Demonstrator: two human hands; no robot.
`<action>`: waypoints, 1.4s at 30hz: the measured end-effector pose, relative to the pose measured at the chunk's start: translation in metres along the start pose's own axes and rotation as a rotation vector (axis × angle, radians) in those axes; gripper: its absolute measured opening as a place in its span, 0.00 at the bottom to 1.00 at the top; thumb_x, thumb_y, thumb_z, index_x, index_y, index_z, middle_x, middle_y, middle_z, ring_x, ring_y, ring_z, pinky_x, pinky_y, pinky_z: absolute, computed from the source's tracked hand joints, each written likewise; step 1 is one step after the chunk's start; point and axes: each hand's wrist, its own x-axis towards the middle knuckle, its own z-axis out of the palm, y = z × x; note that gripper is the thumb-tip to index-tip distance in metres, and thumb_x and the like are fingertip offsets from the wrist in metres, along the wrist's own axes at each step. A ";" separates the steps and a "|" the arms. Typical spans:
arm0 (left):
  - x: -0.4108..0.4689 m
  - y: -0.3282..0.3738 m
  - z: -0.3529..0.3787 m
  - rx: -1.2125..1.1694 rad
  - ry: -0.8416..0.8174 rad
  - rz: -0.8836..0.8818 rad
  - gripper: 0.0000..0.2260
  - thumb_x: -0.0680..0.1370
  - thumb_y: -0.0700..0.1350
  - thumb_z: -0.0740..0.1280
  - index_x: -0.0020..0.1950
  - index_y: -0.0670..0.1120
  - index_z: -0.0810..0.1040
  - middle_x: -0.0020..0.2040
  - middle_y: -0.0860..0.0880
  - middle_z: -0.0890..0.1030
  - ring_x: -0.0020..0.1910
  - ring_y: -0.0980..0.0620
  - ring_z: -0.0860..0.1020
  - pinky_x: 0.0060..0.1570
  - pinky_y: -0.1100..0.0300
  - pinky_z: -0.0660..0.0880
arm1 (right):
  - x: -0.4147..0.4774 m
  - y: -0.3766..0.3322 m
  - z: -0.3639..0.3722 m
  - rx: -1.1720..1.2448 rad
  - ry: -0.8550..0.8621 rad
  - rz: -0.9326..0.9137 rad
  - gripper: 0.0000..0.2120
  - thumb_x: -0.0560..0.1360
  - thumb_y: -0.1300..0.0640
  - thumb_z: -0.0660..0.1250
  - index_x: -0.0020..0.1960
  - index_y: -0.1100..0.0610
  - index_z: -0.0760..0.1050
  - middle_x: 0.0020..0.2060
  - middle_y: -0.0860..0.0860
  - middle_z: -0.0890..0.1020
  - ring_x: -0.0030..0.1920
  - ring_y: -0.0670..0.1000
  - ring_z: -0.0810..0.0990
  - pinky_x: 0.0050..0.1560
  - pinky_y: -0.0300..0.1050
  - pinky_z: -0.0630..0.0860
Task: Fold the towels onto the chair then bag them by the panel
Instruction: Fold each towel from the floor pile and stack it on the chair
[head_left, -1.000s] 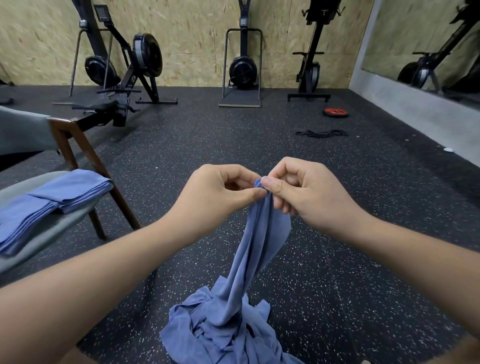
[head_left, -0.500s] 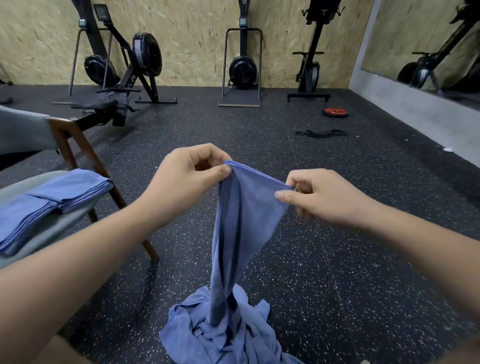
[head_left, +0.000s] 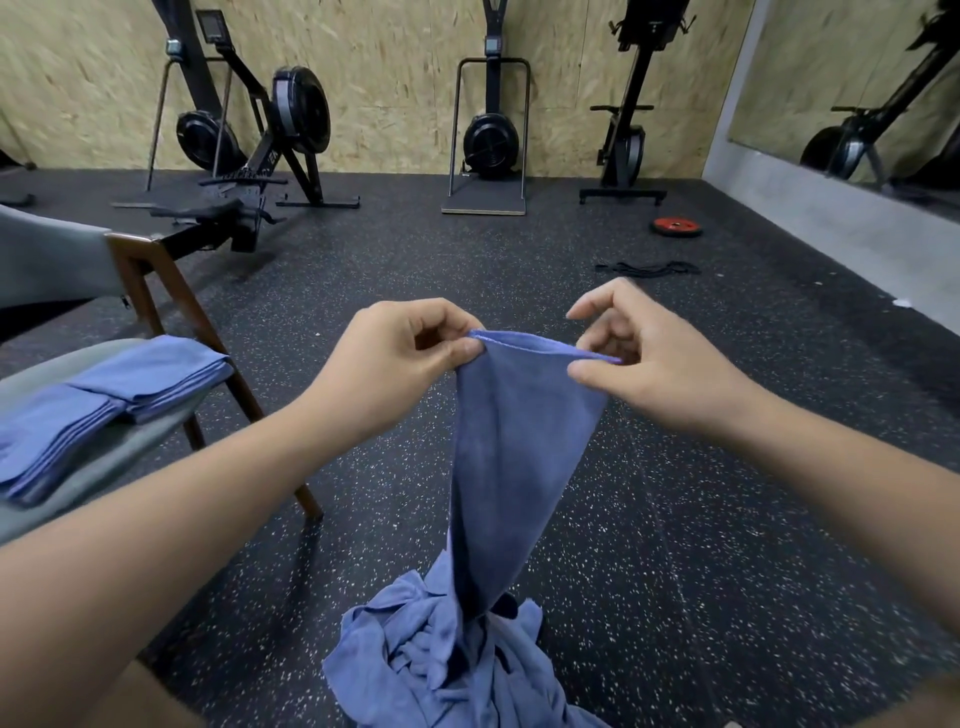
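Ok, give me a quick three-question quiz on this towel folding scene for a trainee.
1. True or false: folded towels already lie on the chair.
2. The left hand pinches which part of the held towel? A: top hem. B: bottom corner. C: middle.
3. Fill in: the loose towel heap lies on the ___.
Key: 1 true; 2 A; 3 floor.

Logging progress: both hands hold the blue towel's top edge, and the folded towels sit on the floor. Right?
No: the head view shows the folded towels on the chair, not the floor. The left hand and right hand do hold the blue towel.
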 end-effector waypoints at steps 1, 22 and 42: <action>-0.001 0.003 0.003 0.002 -0.022 0.012 0.03 0.81 0.45 0.76 0.51 0.53 0.87 0.44 0.52 0.88 0.43 0.53 0.82 0.53 0.47 0.81 | -0.003 -0.003 0.002 -0.040 -0.033 -0.004 0.19 0.77 0.53 0.77 0.63 0.42 0.75 0.51 0.44 0.85 0.50 0.43 0.82 0.53 0.44 0.77; -0.024 -0.004 0.057 -0.315 -0.104 -0.056 0.09 0.79 0.41 0.78 0.51 0.47 0.78 0.40 0.50 0.82 0.38 0.53 0.75 0.42 0.56 0.72 | 0.001 -0.005 0.023 0.089 -0.018 -0.184 0.05 0.85 0.58 0.68 0.51 0.54 0.80 0.42 0.47 0.85 0.43 0.45 0.80 0.49 0.47 0.76; -0.026 -0.056 0.054 0.205 -0.292 -0.037 0.13 0.81 0.51 0.76 0.38 0.54 0.78 0.28 0.59 0.73 0.29 0.60 0.68 0.32 0.66 0.65 | 0.006 0.006 -0.018 -0.024 0.209 -0.176 0.04 0.86 0.56 0.67 0.52 0.52 0.79 0.43 0.50 0.84 0.44 0.50 0.79 0.50 0.48 0.72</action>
